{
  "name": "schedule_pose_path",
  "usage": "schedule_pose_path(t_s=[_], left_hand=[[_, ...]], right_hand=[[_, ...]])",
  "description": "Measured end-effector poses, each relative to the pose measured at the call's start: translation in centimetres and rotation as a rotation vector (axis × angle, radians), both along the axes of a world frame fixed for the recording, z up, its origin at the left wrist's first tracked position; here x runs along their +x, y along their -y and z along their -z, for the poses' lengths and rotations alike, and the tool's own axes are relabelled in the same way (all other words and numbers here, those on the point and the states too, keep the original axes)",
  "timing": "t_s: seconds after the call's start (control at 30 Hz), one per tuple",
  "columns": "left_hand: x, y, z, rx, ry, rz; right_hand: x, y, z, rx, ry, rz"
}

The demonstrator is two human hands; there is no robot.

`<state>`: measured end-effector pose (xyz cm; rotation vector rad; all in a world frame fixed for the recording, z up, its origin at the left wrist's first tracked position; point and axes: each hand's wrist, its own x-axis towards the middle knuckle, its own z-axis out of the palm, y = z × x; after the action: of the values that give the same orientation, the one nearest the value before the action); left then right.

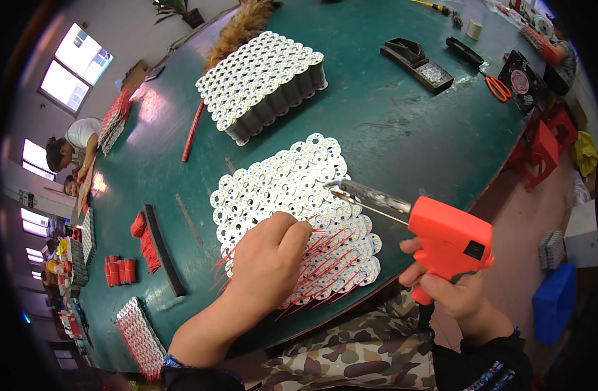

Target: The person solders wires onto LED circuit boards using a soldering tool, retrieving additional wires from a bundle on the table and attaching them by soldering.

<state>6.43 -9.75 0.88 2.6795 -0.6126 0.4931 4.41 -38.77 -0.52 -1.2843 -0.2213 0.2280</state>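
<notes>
Filling most of the view, the green bench [390, 130] bends away toward the rim, its far edge cut off at the top. On the bench, beyond the flat sheet of round white LED boards [292, 195], stands a tall block of stacked white boards [263, 81]; only its top layer and near wall show. The flat sheet lies near the bench's front edge, and its near rows are partly hidden under the left hand [268, 257]. To the right of the sheet the right hand [452, 287] is clenched on the grip of an orange soldering gun [452, 238], whose metal tip [335, 189] reaches over the sheet's upper right part; whether it touches a board I cannot tell. The left hand pinches thin red wires [331, 260] fanned across the sheet's near rows. Left of the sheet lie red wire bundles [120, 270], too small to make out further.
</notes>
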Motion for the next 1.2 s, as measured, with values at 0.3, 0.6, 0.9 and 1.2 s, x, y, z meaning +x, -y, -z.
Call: schedule_pose_path(t_s=[0.3,0.6,0.9,1.2], left_hand=[[0.7,-0.1,0.8,0.128,-0.036,0.027],[1.2,0.1,0.2,0.063,-0.108,0.021],[1.5,0.1,0.8,0.061,-0.114,0.050],[1.6,0.1,0.9,0.050,-0.131,0.046]], right_hand=[[-0.4,2.2,0.8,-0.309,0.156,-0.130],[-0.5,2.7,3.7,-0.537,0.610,-0.108],[-0.2,2.6,3.4,-0.518,0.575,-0.148],[0.3,2.0,2.5,-0.543,0.590,-0.156]])
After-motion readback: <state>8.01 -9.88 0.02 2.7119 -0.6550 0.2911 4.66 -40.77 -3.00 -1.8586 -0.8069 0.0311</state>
